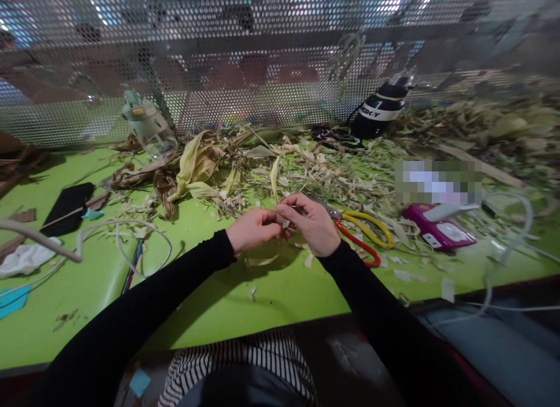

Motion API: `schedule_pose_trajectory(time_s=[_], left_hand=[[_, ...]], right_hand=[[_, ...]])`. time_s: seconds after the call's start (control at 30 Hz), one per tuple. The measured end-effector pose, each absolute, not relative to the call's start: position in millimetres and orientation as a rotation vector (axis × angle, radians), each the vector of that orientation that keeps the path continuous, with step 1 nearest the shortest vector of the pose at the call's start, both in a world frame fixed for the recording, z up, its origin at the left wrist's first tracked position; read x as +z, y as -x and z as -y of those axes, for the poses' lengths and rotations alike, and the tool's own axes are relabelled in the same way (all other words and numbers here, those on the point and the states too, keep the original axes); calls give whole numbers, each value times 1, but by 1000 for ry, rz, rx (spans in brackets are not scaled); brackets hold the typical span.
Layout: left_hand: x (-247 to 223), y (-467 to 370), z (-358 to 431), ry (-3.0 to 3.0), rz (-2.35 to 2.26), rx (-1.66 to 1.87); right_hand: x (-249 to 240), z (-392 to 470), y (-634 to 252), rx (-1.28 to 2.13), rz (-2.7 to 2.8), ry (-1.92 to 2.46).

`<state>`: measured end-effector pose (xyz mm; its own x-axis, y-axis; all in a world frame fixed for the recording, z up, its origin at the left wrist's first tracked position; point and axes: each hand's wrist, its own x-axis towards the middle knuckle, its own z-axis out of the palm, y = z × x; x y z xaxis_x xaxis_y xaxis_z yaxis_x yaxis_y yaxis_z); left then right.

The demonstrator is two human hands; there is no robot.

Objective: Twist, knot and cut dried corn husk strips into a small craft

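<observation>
My left hand (pixel 255 230) and my right hand (pixel 311 220) meet over the front middle of the green table (pixel 210 308). Both are closed, fingers pinched on a thin strip of corn husk (pixel 275 178) whose pale yellow-green tip stands up above the fingertips. The strip's lower end is hidden by my fingers. Just right of my right hand lie scissors (pixel 365 227) with one yellow and one red handle, their blades partly covered by husk scraps. Beyond my left hand sits a larger bunch of yellowish corn husk (pixel 196 165).
Husk scraps (pixel 324 174) cover the table's back. A clear bottle (pixel 149 124) and a black bottle (pixel 380 109) stand before the perforated metal screen (pixel 262 74). A purple device (pixel 441 229) with white cable lies right; a black phone (pixel 67 209) and another cable (pixel 118 235) lie left.
</observation>
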<state>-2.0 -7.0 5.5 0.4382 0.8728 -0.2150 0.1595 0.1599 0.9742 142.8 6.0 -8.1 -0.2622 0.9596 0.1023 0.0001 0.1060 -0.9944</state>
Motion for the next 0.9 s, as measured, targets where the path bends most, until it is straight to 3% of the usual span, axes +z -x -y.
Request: schedule_pose_trajectory(time_s=[0.7,0.9], left_hand=[[-2,-1,9,-1220,-951,707],[6,1,3,-895,-997,827]], right_hand=[[-12,-7,-143,1227,1502,1034],[-10,-16,-154,764,1604,1145]])
